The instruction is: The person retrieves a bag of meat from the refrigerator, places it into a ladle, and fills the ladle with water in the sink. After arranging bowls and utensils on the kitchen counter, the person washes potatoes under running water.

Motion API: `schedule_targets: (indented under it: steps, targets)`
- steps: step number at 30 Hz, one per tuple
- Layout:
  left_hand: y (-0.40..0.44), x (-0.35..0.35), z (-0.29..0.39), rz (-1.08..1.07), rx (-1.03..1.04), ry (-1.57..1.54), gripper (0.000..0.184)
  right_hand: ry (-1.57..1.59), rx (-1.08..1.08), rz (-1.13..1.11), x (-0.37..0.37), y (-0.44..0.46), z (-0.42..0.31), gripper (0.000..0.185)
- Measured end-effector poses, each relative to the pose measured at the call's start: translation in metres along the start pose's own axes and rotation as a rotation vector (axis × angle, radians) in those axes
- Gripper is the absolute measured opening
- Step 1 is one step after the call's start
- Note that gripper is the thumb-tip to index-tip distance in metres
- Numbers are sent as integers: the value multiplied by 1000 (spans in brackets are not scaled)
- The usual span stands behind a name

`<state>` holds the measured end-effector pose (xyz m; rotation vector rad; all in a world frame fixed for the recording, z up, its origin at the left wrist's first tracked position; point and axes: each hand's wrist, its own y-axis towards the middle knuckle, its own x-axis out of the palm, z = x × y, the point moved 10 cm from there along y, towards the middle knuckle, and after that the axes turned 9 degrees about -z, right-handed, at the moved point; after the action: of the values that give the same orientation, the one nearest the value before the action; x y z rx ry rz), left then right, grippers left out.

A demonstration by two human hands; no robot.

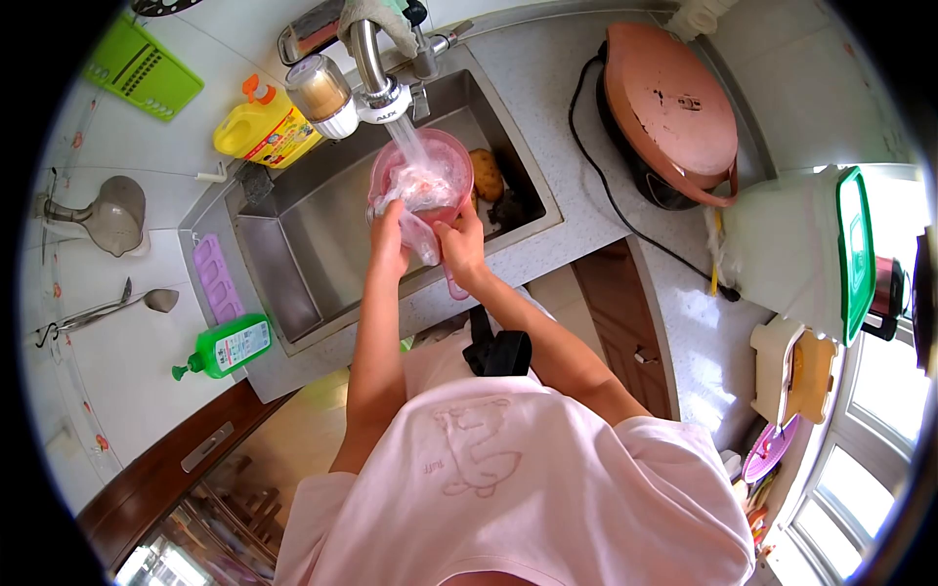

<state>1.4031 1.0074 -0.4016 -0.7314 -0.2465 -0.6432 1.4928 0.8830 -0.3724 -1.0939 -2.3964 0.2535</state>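
A pink handled plastic bowl [459, 156] is held over the sink [327, 230], directly under the running tap [384, 101]. Water falls onto a clear crumpled plastic bag [418, 237], part of which lies inside the bowl; I cannot make out what the bag contains. Fingers of my left hand [389, 239] are closed on the bag at the bowl's near left side. On the near right, my right hand [461, 246] grips the bowl by its handle [456, 285]. Potatoes [486, 174] sit in the sink just right of the bowl.
A yellow detergent jug [269, 127] stands behind the sink's left corner, and a green soap bottle [230, 347] is to the left. Right of the sink is a pink-lidded electric pan [674, 103] with a black cord [625, 210] across the counter. A large green-lidded container [796, 249] stands farther right.
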Motion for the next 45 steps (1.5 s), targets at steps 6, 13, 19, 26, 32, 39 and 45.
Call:
schedule_targets:
  steps: [6, 13, 19, 26, 32, 39, 45]
  targets:
    - [16, -2, -6, -9, 77, 18, 45, -84, -89, 11, -10, 19, 12, 65]
    - [21, -17, 4, 111, 161, -47, 38, -587, 125, -12, -37, 44, -22, 51]
    - [21, -21, 2, 161, 110, -63, 34, -344, -154, -75, -56, 148, -99, 54]
    - [10, -9, 0, 161, 140, -98, 31, -512, -381, -102, -30, 301, -150, 81]
    - [5, -8, -4, 184, 125, -102, 29, -602, -270, -287, -10, 308, -166, 87]
    - [9, -10, -10, 176, 97, -60, 27, -685, -306, -228, -23, 222, -131, 57]
    - [14, -5, -5, 147, 102, -54, 28, -663, 1, -125, -48, 78, -67, 65]
